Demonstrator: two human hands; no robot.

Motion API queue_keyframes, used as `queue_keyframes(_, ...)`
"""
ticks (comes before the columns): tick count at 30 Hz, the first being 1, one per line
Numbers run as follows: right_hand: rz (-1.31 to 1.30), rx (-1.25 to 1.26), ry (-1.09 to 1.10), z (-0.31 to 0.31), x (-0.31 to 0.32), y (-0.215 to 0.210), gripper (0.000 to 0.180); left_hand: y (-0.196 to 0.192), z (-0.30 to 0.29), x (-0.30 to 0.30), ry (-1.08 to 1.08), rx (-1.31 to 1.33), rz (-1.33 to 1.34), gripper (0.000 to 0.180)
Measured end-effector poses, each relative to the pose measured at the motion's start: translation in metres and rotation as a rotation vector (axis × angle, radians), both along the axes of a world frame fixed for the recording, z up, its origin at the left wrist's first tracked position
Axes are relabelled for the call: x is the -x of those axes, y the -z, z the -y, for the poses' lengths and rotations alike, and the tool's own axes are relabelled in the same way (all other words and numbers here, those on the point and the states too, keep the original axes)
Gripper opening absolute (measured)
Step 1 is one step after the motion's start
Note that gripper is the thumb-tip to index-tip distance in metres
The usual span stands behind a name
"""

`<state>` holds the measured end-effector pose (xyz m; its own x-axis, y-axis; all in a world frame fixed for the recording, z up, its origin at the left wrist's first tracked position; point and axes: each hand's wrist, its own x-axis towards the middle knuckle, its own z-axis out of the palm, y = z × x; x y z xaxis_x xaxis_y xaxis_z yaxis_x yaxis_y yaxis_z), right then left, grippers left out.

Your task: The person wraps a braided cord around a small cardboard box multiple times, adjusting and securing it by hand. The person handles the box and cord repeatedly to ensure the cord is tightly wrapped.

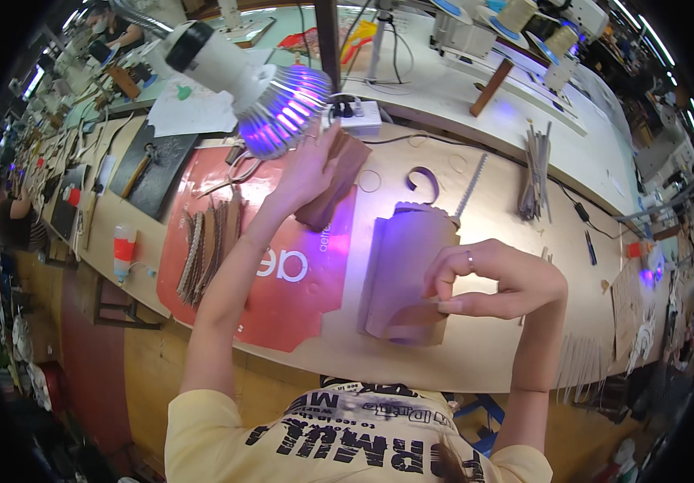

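My right hand (496,282) is closed in a pinch on the near right edge of a thin brown leather panel (411,315), whose edge curls up. The panel lies over more brown leather pieces (411,233) stacked on the table. Farther left, my left hand (308,171) reaches beneath the lamp, with fingers along the left side of a folded brown leather piece (339,185) and the thumb against it. The lamp partly covers those fingers. Under that piece is a red sheet (282,298), with several brown braided strips (210,249) at its left.
A lamp (270,101) hangs low over the left hand, beside a white power socket (359,121). A curled strip (423,181), a bundle of thin strips (534,173) and a pen (590,248) lie on the table. A red-and-white bottle (123,251) and a hammer (139,171) are left.
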<state>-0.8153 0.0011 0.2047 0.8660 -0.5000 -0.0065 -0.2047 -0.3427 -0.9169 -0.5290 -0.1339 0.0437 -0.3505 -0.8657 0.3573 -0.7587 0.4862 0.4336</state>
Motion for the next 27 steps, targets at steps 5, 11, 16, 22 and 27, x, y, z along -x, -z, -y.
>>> queue_keyframes(5, -0.064, -0.012, 0.147, 0.001, 0.021, -0.010, 0.014, -0.068, -0.084, 0.037, 0.511, -0.680, -0.719, 0.067)
queue_keyframes(11, -0.103, -0.095, 0.326, 0.004, 0.011, -0.005, 0.019, -0.117, -0.138, 0.063, 0.547, -0.896, -0.742, 0.065)
queue_keyframes(16, 0.234, -0.288, 0.638, -0.007, -0.001, 0.023, 0.035, -0.115, -0.140, 0.059, 0.300, -0.911, -0.929, 0.059)
queue_keyframes(22, 0.517, -0.368, 0.784, -0.028, -0.031, 0.065, 0.033, -0.104, -0.150, 0.072, 0.143, -0.658, -0.957, 0.071)
queue_keyframes(27, 0.540, -0.260, 0.852, -0.040, -0.030, 0.067, 0.023, -0.102, -0.159, 0.089, 0.137, -0.549, -0.886, 0.076)
